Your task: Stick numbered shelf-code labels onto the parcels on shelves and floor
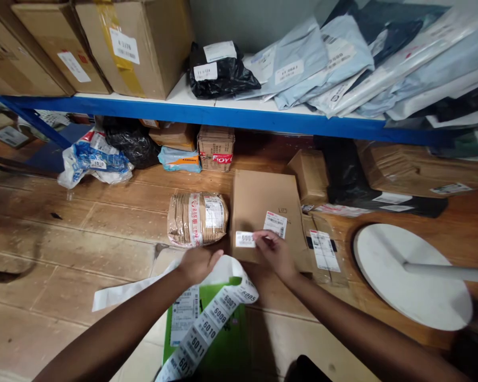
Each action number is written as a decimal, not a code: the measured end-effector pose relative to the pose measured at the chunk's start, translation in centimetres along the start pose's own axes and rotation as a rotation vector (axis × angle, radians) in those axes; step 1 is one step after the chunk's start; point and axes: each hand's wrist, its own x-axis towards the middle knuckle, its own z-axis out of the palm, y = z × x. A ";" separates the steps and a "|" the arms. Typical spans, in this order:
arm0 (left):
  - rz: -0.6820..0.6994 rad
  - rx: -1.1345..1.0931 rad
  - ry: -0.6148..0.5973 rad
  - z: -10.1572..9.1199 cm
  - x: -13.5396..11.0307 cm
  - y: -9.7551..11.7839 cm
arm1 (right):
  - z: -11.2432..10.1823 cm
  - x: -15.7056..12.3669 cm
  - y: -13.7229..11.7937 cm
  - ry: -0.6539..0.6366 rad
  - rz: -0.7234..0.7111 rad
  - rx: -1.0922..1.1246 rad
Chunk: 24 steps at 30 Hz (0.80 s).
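Observation:
My right hand (276, 254) pinches a small white number sticker (245, 239) by its right end, over the front of a flat brown cardboard box (258, 196). A larger printed shipping label (275, 224) sits on that box, just beyond my fingers. My left hand (199, 263) is closed on a long strip of number labels (209, 328), whose printed end curls down toward me while its blank backing trails left. Under the strip lies a green package (223, 353) with a white label. A tape-wrapped brown parcel (197, 218) rests just beyond my left hand.
A blue-edged shelf (215, 114) crosses above, holding cardboard boxes (131, 48), a black parcel (221, 69) and several pale mailing bags (290, 58). More parcels stand beneath it. On the right is a round white base (406, 286) with a pole.

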 end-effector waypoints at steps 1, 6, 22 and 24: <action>-0.011 0.091 -0.003 0.2 1.3 -0.3 | -0.3 1.0 0.8 0.058 0.004 0.015; -0.044 0.246 -0.043 1.9 6.6 -0.4 | 0.1 4.6 3.2 -0.035 0.030 0.126; -0.028 0.394 -0.061 1.6 2.1 -5.8 | 1.9 2.5 5.5 -0.398 -0.132 -0.027; -0.026 0.351 -0.047 1.1 1.5 -6.3 | 2.9 3.0 4.8 -0.397 -0.185 -0.107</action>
